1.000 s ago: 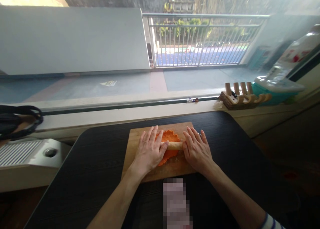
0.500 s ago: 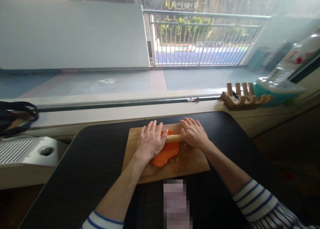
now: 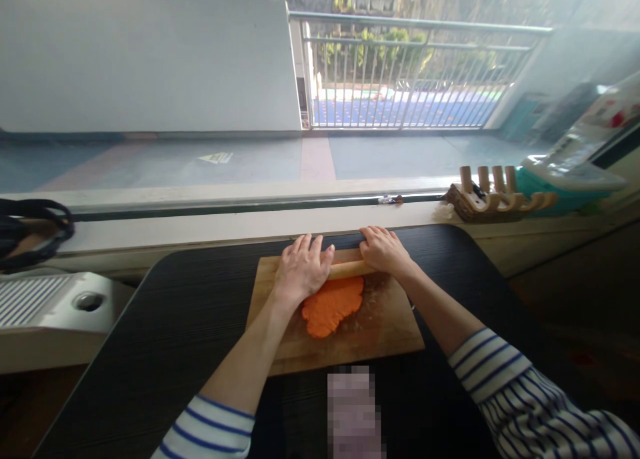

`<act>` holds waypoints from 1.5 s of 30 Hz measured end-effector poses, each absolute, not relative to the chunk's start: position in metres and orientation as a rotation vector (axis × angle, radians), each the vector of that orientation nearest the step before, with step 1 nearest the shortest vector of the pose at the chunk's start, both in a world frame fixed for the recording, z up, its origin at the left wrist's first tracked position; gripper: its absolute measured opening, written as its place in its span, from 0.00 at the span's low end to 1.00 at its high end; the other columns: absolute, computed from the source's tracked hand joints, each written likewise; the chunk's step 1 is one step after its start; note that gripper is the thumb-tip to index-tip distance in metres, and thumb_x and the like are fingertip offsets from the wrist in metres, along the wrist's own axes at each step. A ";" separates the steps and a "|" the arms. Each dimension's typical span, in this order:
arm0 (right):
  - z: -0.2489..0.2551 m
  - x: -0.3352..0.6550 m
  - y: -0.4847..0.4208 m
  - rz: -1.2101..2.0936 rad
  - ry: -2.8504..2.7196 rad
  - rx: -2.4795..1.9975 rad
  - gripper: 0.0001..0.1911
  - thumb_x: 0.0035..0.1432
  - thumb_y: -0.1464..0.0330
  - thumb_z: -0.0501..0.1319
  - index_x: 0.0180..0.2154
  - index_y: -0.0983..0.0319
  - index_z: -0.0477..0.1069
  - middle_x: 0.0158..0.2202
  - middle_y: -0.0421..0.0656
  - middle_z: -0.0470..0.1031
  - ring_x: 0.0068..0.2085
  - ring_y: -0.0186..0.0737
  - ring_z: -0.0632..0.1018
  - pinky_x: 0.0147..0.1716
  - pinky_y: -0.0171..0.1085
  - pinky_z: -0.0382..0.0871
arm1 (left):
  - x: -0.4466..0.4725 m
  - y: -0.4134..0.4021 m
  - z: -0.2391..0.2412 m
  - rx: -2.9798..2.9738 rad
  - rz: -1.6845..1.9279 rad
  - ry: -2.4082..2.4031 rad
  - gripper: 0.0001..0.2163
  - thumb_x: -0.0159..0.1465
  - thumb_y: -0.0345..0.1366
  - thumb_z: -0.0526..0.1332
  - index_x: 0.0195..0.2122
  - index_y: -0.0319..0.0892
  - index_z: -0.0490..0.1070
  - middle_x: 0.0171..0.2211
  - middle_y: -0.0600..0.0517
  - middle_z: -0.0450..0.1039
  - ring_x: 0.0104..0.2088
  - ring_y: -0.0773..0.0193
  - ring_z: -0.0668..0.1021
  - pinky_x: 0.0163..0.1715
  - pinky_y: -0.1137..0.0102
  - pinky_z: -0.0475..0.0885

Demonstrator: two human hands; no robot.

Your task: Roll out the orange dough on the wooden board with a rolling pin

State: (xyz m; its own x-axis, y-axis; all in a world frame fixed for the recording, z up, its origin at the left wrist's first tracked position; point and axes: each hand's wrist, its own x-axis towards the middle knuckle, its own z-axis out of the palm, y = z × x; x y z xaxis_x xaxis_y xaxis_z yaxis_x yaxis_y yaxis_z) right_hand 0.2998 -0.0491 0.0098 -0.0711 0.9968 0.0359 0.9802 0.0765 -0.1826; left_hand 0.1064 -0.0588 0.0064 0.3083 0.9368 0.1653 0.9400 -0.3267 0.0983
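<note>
Left hand and right hand are both flat, palms down and fingers stretched out. Each presses on one end of the rolling pin, and neither is wrapped round it.

The pin lies across the far edge of the orange dough, centre frame, close to the far edge of the cutting board.

Risks as I read them:
- The pin has little board left ahead of it. More forward push could drop it off onto the tabletop, towards the sill.
- With open palms there's no grip, so the pin could skid or skew if one side presses harder.
- The board sits slightly askew with nothing visible under it. Forward force could slide it.
- The dough's edge looks thin and ragged, so it could tear or stick to the pin.

The wooden rack, right of centre on the sill, is well apart.
</note>
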 end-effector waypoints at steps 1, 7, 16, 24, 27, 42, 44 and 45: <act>0.010 0.299 -0.048 0.160 -2.189 -2.036 0.20 0.60 0.69 0.47 0.53 0.60 0.64 0.57 0.48 0.67 0.57 0.46 0.66 0.55 0.46 0.56 | 0.106 -0.057 0.006 -2.528 -0.310 -1.821 0.27 0.69 0.48 0.39 0.59 0.37 0.62 0.59 0.41 0.64 0.60 0.54 0.65 0.58 0.58 0.59; 0.014 0.297 -0.046 0.110 -2.170 -2.022 0.19 0.60 0.68 0.47 0.50 0.60 0.67 0.54 0.49 0.70 0.55 0.47 0.68 0.53 0.48 0.57 | 0.104 -0.048 0.001 -2.539 -0.408 -1.850 0.26 0.69 0.48 0.39 0.56 0.38 0.64 0.57 0.43 0.68 0.58 0.56 0.68 0.58 0.60 0.61; 0.017 0.295 -0.043 0.082 -2.159 -2.037 0.18 0.61 0.69 0.46 0.48 0.61 0.68 0.50 0.49 0.73 0.52 0.48 0.71 0.51 0.47 0.58 | 0.102 -0.037 0.003 -2.602 -0.514 -1.921 0.24 0.69 0.47 0.41 0.54 0.38 0.66 0.55 0.43 0.69 0.56 0.56 0.69 0.57 0.60 0.62; 0.018 0.294 -0.036 0.065 -2.156 -2.054 0.18 0.61 0.69 0.45 0.45 0.62 0.70 0.47 0.50 0.76 0.49 0.48 0.73 0.49 0.46 0.60 | 0.101 -0.024 -0.002 -2.597 -0.518 -1.918 0.23 0.69 0.46 0.41 0.52 0.38 0.67 0.53 0.43 0.71 0.55 0.57 0.71 0.56 0.62 0.63; 0.017 0.294 -0.036 0.063 -2.164 -2.061 0.17 0.61 0.69 0.45 0.42 0.62 0.71 0.45 0.50 0.76 0.48 0.48 0.73 0.47 0.45 0.60 | 0.101 -0.024 -0.002 -2.601 -0.502 -1.919 0.23 0.69 0.46 0.40 0.52 0.39 0.67 0.52 0.44 0.72 0.54 0.57 0.71 0.56 0.62 0.62; 0.005 0.288 -0.099 -0.118 -2.068 -1.913 0.16 0.64 0.69 0.47 0.48 0.59 0.68 0.53 0.46 0.72 0.55 0.44 0.69 0.57 0.48 0.52 | 0.103 -0.059 0.005 -2.582 -0.159 -1.855 0.27 0.68 0.49 0.39 0.59 0.39 0.62 0.61 0.41 0.62 0.62 0.53 0.61 0.60 0.54 0.55; 0.003 0.285 -0.109 -0.143 -2.041 -1.903 0.15 0.64 0.69 0.47 0.47 0.59 0.69 0.53 0.46 0.72 0.55 0.44 0.68 0.57 0.47 0.51 | 0.102 -0.069 0.004 -2.576 -0.165 -1.835 0.27 0.68 0.49 0.39 0.60 0.39 0.62 0.61 0.41 0.62 0.62 0.54 0.61 0.61 0.54 0.54; 0.002 0.284 -0.114 -0.151 -2.029 -1.898 0.15 0.64 0.69 0.47 0.47 0.59 0.69 0.53 0.46 0.72 0.55 0.44 0.68 0.58 0.47 0.50 | 0.101 -0.073 0.003 -2.576 -0.170 -1.825 0.27 0.68 0.48 0.39 0.60 0.39 0.62 0.61 0.42 0.62 0.62 0.53 0.61 0.61 0.54 0.53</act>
State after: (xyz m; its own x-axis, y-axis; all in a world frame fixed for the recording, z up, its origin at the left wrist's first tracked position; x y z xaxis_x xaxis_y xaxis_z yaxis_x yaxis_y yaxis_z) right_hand 0.2841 -0.1140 0.0018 -0.0350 0.9441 0.3279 0.9822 0.0932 -0.1633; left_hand 0.1008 -0.0731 0.0033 0.3278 0.9416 0.0765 0.9395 -0.3334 0.0783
